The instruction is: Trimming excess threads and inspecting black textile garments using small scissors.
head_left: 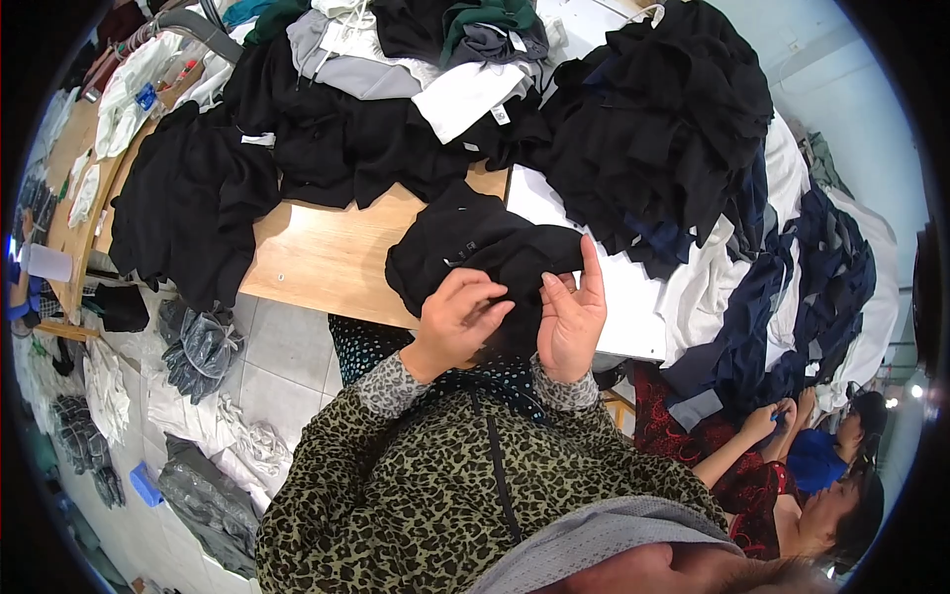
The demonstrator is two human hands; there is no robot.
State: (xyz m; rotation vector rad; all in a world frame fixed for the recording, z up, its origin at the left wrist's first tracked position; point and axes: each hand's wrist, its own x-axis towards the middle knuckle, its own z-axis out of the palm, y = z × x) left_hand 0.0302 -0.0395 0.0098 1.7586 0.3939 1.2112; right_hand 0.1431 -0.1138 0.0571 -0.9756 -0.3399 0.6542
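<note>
the left hand (447, 332) has its fingers curled, the thumb and forefinger tips narrowly apart; whether they pinch cloth or thread, i cannot tell. the right hand (568, 335) turns its palm inward, forefinger stretched straight away from the body and thumb bent toward it; whether it grips the fabric, i cannot tell either. a black garment (475, 238) lies crumpled right at and beyond both sets of fingertips. under it, left of the fingers, runs a wood-grain tabletop (317, 257); to their right, a white tabletop (623, 312). farther left, a heap of black garments (193, 208) hangs over the table edge. well beyond the fingertips are a grey garment (346, 69) and a white cloth (470, 102); beyond and right, a tall black pile (658, 119). farther right hang navy garments (831, 277), and nearer the body on that side are a co-worker's hands (767, 426).
</note>
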